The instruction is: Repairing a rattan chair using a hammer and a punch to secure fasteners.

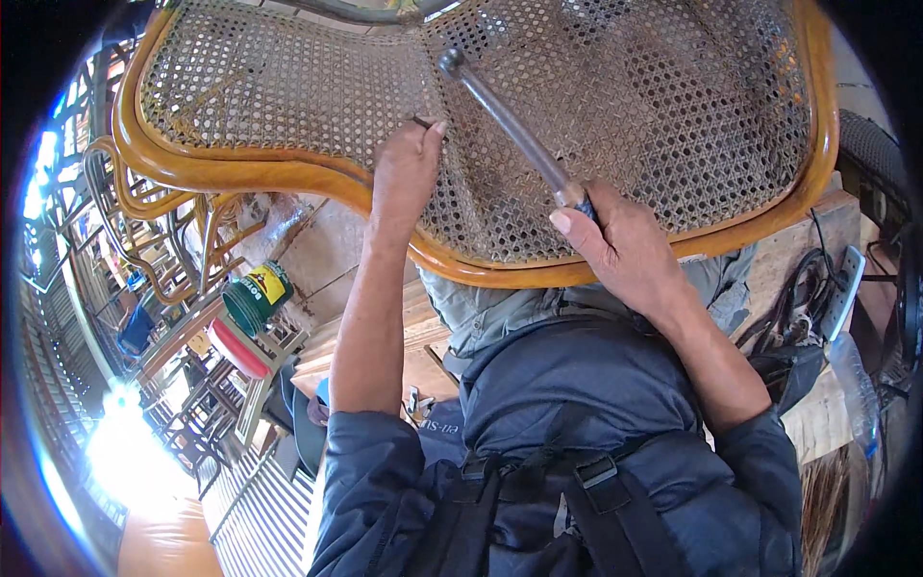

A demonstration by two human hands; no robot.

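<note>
A curved wooden frame (288, 177) with a woven cane panel (596, 106) lies over my lap. My left hand (404, 173) rests on the cane near the frame's inner curve. Its thumb and finger pinch a small dark thin piece (421, 122), whose kind I cannot make out. In my right hand (630, 245) is a metal rod (514, 130) with a round ball end and a dark blue grip, the fist closed round that grip. The rod slants up and left above the cane, its ball end near the panel's fold.
Left of me stand a green tin with a yellow label (258, 296) and a red object (237, 348). Bent cane frames (159, 207) are stacked farther left. At right, a wooden bench (803, 250) carries dark cables (803, 298) and a clear plastic bottle (854, 389).
</note>
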